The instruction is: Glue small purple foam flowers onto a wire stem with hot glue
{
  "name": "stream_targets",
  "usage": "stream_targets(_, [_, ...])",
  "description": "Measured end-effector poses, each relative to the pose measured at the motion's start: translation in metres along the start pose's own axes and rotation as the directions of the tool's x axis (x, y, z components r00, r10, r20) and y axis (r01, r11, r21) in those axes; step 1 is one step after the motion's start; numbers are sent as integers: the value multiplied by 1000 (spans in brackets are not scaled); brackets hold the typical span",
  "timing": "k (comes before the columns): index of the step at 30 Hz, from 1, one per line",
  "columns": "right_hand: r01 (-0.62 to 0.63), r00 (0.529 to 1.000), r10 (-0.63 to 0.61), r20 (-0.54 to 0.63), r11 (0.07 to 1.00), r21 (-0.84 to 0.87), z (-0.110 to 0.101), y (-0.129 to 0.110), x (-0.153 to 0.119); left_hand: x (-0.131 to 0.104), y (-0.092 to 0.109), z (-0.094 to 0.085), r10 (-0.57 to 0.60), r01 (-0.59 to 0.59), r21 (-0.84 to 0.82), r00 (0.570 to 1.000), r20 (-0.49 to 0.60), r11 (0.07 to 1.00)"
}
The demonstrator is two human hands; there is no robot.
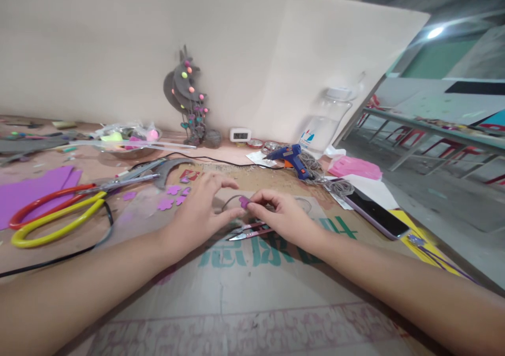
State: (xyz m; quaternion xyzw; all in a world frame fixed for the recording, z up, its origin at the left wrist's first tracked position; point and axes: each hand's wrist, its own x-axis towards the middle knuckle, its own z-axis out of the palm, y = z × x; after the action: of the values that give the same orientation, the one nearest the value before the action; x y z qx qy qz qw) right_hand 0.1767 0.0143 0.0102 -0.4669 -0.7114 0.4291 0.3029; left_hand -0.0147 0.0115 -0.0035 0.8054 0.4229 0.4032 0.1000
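Note:
Between thumb and fingers, my right hand (278,214) pinches a small purple felt piece (244,202). My left hand (205,203) is just left of it, thumb and fingers apart with a gap between them. A thin grey cord (231,201) curves from the purple piece toward my left hand. Small scissors or snips (252,233) lie on the cardboard (236,293) below my hands. Several purple flower shapes (165,203) rest beside my left hand.
Red-and-yellow-handled scissors (59,214) and purple felt (35,190) lie left. Behind are a bowl (128,151), a grey moon ornament (189,93) and a small clock (240,134). A blue glue gun (294,159), bottle (323,122) and phone (373,209) are right.

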Motion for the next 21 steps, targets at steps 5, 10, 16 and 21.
stream_targets(5, [-69,997,66,31,992,102,0,2,-1,0,1,0,97,-98,70,995,18,993])
stream_targets(10, [-128,990,114,77,971,201,1,5,-3,0,1,0,86,-87,60,996,22,994])
stream_targets(16, [-113,991,98,85,975,190,3,1,-5,0,2,0,86,-87,31,996,33,996])
stream_targets(21, [-85,995,79,54,989,119,2,-2,-5,2,4,-1,51,-54,28,995,83,998])
